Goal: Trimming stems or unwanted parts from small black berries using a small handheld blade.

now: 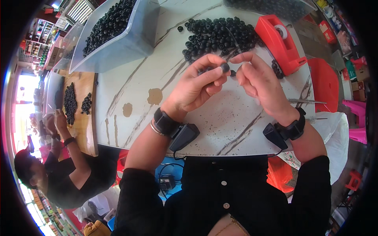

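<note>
My left hand (193,85) pinches a small dark ball (225,67), bead- or berry-like, between thumb and forefinger. More dark balls show partly behind its fingers. Close beside it, my right hand (262,80) has its forefinger stretched toward the ball and its other fingers curled in. Whatever those fingers hold, if anything, is too small to see. Just beyond both hands, a loose pile of the same dark balls (218,35) lies on the white marbled table (134,86). A thin pale strip (235,41) crosses the pile above the right hand.
A red tape dispenser (280,45) stands right of the pile, with scissors (307,101) near the right edge. A clear plastic bin (138,35) full of dark balls is at the far left. Another person (59,169) works at a wooden board (84,129). Dark specks dot the tabletop.
</note>
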Demonstrator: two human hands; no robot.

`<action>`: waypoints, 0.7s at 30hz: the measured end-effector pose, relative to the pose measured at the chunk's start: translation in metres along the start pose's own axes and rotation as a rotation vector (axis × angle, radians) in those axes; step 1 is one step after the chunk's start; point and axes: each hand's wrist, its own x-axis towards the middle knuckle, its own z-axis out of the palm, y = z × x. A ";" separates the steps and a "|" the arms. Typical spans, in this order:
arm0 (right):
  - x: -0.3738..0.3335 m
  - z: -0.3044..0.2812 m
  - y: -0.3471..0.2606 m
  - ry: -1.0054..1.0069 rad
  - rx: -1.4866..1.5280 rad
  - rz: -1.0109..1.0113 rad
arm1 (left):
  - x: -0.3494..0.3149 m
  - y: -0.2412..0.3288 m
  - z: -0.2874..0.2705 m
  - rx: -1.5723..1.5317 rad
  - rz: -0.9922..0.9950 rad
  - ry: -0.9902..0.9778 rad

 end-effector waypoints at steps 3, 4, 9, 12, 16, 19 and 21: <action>0.000 0.001 -0.001 -0.005 0.003 0.000 | 0.000 0.001 -0.004 -0.053 -0.013 -0.030; 0.000 0.001 -0.001 -0.005 0.003 0.000 | 0.000 0.001 -0.004 -0.053 -0.013 -0.030; 0.000 0.003 -0.002 0.004 -0.009 0.018 | 0.001 -0.001 -0.005 -0.025 0.002 -0.001; 0.000 0.001 -0.001 0.018 -0.024 -0.007 | 0.001 0.002 -0.003 -0.094 -0.012 -0.006; 0.001 0.000 -0.004 0.054 -0.015 0.003 | 0.002 0.003 -0.001 -0.113 -0.027 0.025; 0.001 -0.003 -0.005 0.081 -0.017 -0.002 | 0.007 0.001 -0.007 -0.094 -0.019 0.010; 0.002 -0.003 -0.004 0.089 0.009 -0.012 | 0.011 -0.002 -0.009 0.317 -0.053 0.051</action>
